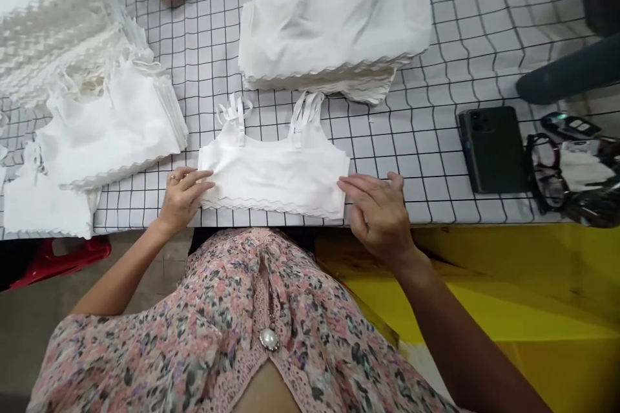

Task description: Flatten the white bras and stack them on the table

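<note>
White sleeveless knit top piece (274, 170) with scalloped hem and narrow doubled straps: lying flat, straps pointing away from the wearer, on a white tabletop cover printed with a black grid (436, 70), near the table's front edge. Left hand (181, 198), ringed, rests on its lower left side, fingers extended and flat, not gripping. Right hand (380, 216) lies at its right edge, fingertips (346, 185) on the fabric, fingers open. Beyond the straps, a stack of similar white pieces (334, 28). To the left, a second white stack (111, 132), with a heap of scalloped white pieces (48, 38) behind it. Far right, a dark green phone case (493, 149) beside dark-framed glasses (546, 170). Below the table edge, a yellow surface (513, 290).
</note>
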`<state>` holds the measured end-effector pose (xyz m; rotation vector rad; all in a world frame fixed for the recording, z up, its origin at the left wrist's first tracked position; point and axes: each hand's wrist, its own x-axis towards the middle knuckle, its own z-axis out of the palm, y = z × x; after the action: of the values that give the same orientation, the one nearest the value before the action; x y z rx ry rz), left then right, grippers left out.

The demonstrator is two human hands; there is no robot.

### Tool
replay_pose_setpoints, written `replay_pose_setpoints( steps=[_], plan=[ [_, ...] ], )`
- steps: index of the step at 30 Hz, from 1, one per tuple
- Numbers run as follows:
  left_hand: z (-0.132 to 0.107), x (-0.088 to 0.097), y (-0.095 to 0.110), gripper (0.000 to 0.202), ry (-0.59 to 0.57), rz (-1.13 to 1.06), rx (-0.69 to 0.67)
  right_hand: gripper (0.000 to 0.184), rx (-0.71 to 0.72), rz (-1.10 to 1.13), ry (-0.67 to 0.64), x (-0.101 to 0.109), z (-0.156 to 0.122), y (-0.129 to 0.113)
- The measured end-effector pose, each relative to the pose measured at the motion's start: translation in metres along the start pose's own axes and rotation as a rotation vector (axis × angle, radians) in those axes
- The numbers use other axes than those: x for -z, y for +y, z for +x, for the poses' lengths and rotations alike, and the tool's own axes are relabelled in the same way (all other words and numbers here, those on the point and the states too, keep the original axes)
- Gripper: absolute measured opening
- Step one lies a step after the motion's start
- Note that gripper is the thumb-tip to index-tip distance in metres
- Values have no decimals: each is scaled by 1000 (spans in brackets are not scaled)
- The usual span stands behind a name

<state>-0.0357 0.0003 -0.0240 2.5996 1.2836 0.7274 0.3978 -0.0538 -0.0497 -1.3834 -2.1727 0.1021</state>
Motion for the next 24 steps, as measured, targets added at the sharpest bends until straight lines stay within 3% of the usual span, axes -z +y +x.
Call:
replay_pose_setpoints(
  steps=[4, 8, 13, 16, 18, 21, 24],
  plan=[
    [17, -34, 30, 50, -95, 14, 110, 72, -6, -64, -143, -24, 21, -31],
    [15, -65, 40, 89, -127, 44, 334, 88, -89, -125, -264, -45, 19, -41],
    [-1, -66, 42, 101, -66, 104, 424, 89, -144, -159, -211, -41, -3, -28],
    [5, -58, 46, 103, -69, 141, 416, 78, -121, -115, -123, -35, 6, -21],
    [15, -54, 50, 99, -65, 154, 384, 59, -97, -23, -34, -31, 30, -18],
    [34, -54, 55, 89, -99, 153, 307, 36, -51, 140, 62, -30, 94, -16],
    [45, -64, 56, 89, -165, 141, 275, 38, -21, 183, -52, -42, 173, -22]
  ],
)
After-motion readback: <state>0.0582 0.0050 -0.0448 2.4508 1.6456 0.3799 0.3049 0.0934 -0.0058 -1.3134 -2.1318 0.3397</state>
